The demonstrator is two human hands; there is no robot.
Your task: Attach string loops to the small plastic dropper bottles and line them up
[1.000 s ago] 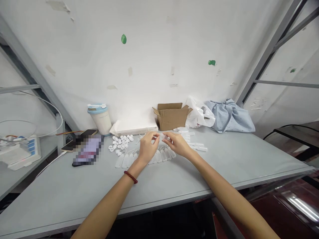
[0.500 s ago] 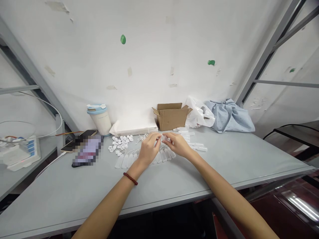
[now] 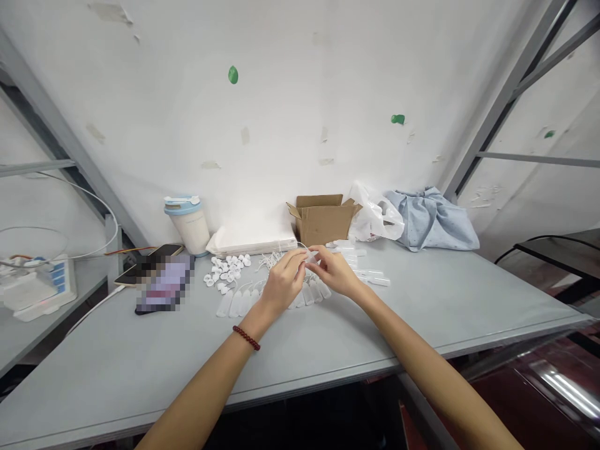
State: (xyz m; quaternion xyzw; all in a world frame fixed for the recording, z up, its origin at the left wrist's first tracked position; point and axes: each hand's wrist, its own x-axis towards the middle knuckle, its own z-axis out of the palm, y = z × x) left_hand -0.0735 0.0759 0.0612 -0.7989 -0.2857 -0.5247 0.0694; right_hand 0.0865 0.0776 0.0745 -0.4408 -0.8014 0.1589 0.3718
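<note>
Left hand (image 3: pixel 284 278) and right hand (image 3: pixel 334 271) had drawn slightly closer together since the earlier frame, and a white string (image 3: pixel 302 244) had come into view above them. Between them, over the surface (image 3: pixel 347 344), was a small clear tag (image 3: pixel 311 255), pinched by both. Just nearer lay a row of tags (image 3: pixel 235 303), partly hidden by the left hand. White caps (image 3: pixel 227 269) lay left, clear tubes (image 3: pixel 375 277) right; an open cardboard box (image 3: pixel 327 226) stood far.

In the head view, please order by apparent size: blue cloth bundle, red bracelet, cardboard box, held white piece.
1. Blue cloth bundle
2. Cardboard box
3. Red bracelet
Held white piece: unranked, partly hidden.
</note>
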